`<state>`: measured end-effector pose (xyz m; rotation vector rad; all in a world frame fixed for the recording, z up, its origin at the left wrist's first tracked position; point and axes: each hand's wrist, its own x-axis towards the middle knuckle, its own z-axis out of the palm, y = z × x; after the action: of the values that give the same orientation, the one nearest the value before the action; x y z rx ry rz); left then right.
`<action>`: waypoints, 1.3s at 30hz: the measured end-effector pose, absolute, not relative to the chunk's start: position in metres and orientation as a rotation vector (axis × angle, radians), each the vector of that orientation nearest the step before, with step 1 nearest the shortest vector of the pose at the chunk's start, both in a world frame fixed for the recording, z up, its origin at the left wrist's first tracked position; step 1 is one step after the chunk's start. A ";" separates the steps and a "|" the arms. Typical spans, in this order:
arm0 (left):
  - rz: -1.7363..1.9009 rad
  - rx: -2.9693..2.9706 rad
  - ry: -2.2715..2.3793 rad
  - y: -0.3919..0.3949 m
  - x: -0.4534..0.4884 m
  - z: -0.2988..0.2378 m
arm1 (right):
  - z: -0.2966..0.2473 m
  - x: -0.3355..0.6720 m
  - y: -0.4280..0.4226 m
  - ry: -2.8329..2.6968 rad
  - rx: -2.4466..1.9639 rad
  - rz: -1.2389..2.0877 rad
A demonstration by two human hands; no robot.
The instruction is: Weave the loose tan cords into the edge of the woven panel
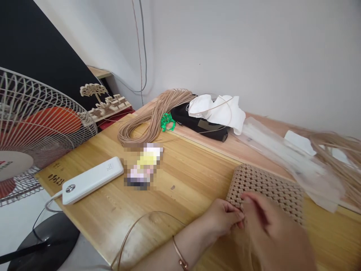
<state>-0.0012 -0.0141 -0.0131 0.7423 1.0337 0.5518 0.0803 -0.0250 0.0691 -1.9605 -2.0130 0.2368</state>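
A tan woven cord piece [265, 188] with an open, knotted mesh lies at the right of the table. At its lower left corner my left hand [225, 216] is closed, thumb and fingertips pinching its edge. My right hand [276, 233] is over the front of the piece, close to the left fingertips. Motion blurs it, and its fingers are mostly hidden. Blurred tan strands hang below the two hands. A loose length of tan cord [135, 226] curves over the table edge, left of my left forearm.
A white power bank [93, 180] and a pixelated phone-like object [145, 165] lie left. Behind are a bundle of tan cord [152, 116], green ring [168, 122], black pouch [200, 122], white tissue [220, 109] and plastic bag [293, 162]. A fan [36, 128] stands far left.
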 end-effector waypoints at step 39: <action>0.633 0.730 1.155 -0.016 -0.006 -0.005 | -0.010 0.134 -0.041 -1.343 -1.565 1.472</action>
<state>-0.0058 -0.0162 -0.0048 0.7299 1.1546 0.6327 0.1336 -0.0409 -0.0097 -1.5647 -1.3432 1.4718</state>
